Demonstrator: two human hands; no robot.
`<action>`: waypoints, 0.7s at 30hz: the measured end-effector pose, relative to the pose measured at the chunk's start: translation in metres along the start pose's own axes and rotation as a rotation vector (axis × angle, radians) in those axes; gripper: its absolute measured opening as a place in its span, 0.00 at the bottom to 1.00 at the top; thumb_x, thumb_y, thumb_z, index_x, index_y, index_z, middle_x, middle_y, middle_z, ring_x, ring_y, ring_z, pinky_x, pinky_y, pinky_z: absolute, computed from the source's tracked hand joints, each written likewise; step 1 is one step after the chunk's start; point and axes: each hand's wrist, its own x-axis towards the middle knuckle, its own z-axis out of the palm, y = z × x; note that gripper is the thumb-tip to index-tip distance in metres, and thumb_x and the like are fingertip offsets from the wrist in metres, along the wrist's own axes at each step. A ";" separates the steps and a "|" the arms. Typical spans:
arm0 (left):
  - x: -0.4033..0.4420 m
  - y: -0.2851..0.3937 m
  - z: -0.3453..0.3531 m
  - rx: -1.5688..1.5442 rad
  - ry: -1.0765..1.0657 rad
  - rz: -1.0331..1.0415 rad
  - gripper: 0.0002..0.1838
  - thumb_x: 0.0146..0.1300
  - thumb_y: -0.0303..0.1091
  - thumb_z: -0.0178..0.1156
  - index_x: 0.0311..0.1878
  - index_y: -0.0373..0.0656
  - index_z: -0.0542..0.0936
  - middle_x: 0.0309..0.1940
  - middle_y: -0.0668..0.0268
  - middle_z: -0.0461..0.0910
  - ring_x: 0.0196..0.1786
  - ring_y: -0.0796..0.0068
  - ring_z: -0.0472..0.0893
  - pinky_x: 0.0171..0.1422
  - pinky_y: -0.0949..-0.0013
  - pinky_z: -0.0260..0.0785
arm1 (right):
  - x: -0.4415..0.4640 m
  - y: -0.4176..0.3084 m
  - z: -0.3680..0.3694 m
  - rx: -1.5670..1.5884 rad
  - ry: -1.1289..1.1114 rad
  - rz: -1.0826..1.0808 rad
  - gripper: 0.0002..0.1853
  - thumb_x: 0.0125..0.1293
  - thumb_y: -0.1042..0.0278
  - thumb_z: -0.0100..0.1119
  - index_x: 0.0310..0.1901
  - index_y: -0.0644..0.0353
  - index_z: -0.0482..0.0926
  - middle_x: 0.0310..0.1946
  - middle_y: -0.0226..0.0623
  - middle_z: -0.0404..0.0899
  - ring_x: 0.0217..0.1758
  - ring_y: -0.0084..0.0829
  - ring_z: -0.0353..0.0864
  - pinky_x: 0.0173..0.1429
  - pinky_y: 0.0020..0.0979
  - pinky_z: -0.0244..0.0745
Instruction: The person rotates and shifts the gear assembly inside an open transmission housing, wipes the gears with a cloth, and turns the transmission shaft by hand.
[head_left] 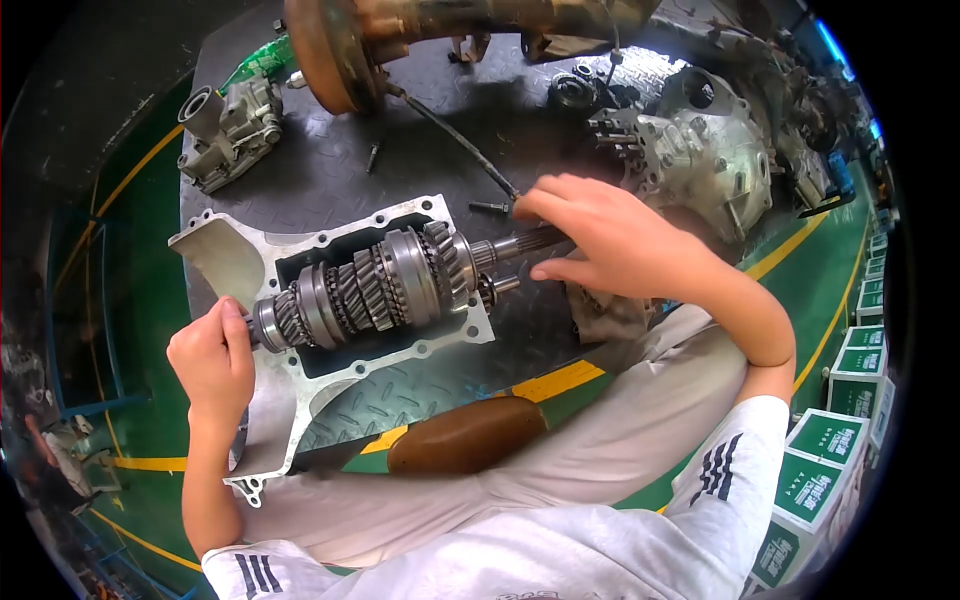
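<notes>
A gear shaft [372,290] with several toothed gears and smooth steel rings lies across the open gearbox housing half [310,243]. At its left end, my left hand [212,352] is closed around the shaft, the thumb on top. My right hand [610,235] hovers over the splined right end [520,243], thumb and fingers apart. That end passes between them, and part of it is hidden under the palm. Below the splines sticks out a second, shorter shaft end [507,285]. A bolt [490,207] lies just beyond my right fingertips.
A rusty axle housing [335,50] and a dark rod [455,143] lie across the back. Metal castings stand at the left [232,130] and right [700,150] of the steel-plate table [330,150]. A brown stool [467,435] is at the near edge; boxes [825,470] line the right.
</notes>
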 end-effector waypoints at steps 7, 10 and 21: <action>0.004 -0.007 -0.002 0.045 -0.032 0.144 0.17 0.74 0.34 0.52 0.26 0.42 0.74 0.18 0.52 0.75 0.23 0.44 0.77 0.28 0.49 0.65 | 0.005 0.013 -0.028 0.085 -0.398 0.139 0.16 0.73 0.69 0.61 0.59 0.67 0.80 0.48 0.53 0.86 0.54 0.56 0.83 0.59 0.48 0.77; 0.011 -0.004 -0.019 0.020 -0.209 0.225 0.13 0.73 0.34 0.55 0.29 0.42 0.74 0.18 0.52 0.76 0.23 0.43 0.78 0.29 0.48 0.66 | 0.016 0.024 -0.030 0.184 -0.431 0.105 0.16 0.70 0.73 0.64 0.58 0.66 0.82 0.48 0.50 0.87 0.53 0.52 0.85 0.59 0.44 0.78; 0.020 -0.008 -0.033 0.004 -0.414 0.243 0.13 0.71 0.40 0.57 0.35 0.41 0.74 0.18 0.49 0.75 0.25 0.39 0.78 0.33 0.42 0.67 | 0.073 0.046 0.023 0.717 -1.102 0.328 0.09 0.68 0.64 0.68 0.37 0.60 0.79 0.21 0.26 0.73 0.20 0.22 0.70 0.26 0.29 0.64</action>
